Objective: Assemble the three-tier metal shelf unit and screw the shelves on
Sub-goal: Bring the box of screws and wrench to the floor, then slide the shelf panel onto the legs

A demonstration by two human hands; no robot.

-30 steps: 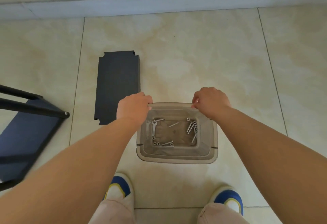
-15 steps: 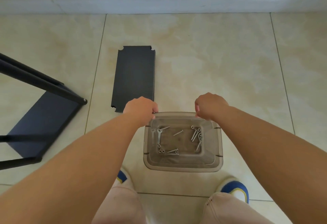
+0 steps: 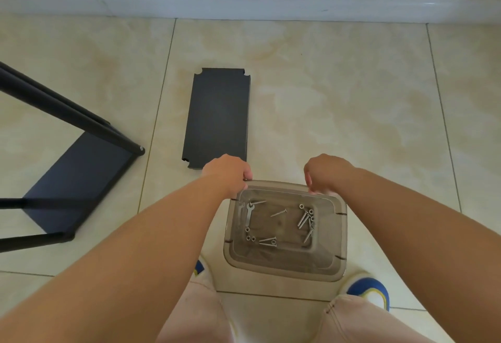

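A clear brownish plastic bin stands on the tiled floor between my feet. Inside lie several silver screws, nuts and a small flat wrench. My left hand grips the bin's far left rim corner. My right hand has its fingers curled over the far right rim corner. A loose black shelf panel lies flat on the floor just beyond my left hand. At the left stands the partly built black frame, its poles tilted over a fixed dark shelf.
A white skirting board runs along the wall at the far side. My blue and white shoes flank the bin's near side. Bare tile stretches to the right of the bin and the panel.
The view has swung left, so more of the black frame shows. Both hands stay on the bin's far rim, and the bin sits closer to my feet.
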